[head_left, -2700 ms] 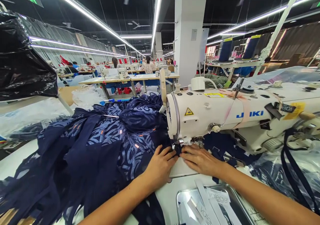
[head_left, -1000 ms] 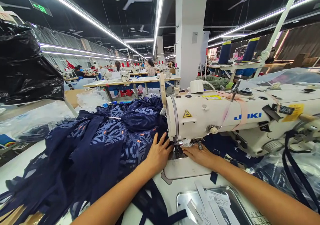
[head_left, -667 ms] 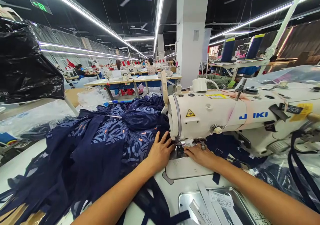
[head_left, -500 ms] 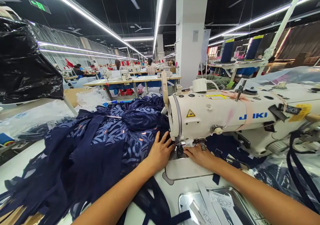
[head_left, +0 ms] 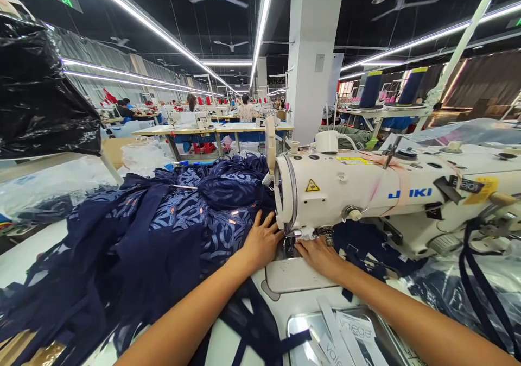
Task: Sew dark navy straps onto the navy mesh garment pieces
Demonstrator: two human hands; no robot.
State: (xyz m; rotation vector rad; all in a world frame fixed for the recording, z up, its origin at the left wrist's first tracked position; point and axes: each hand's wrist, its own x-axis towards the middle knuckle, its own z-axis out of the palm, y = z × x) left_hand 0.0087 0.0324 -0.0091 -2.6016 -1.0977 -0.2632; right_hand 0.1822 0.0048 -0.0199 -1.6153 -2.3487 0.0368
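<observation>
A white sewing machine (head_left: 350,187) marked JUKI reaches in from the right, its needle end over a metal bed plate (head_left: 299,276). To the left of the presser foot (head_left: 290,246), my left hand (head_left: 262,241) lies with fingers spread on the edge of a navy patterned garment heap (head_left: 220,208). My right hand (head_left: 317,254) is on the other side of the foot, thumb and fingers drawn together close to it. The machine head partly hides those fingertips, and I cannot make out what they hold. Navy fabric straps (head_left: 254,328) hang below my left forearm.
A metal tray (head_left: 295,322) holding white printed labels (head_left: 356,328) sits at the front. Navy pieces (head_left: 362,246) lie behind my right wrist. A black plastic bag (head_left: 44,94) stands at left. Thread cones (head_left: 412,86) and other work tables (head_left: 240,128) are farther back.
The view has shifted slightly. Both hands stay at the presser foot, with the right hand marginally nearer to it. The garment heap lies much as before.
</observation>
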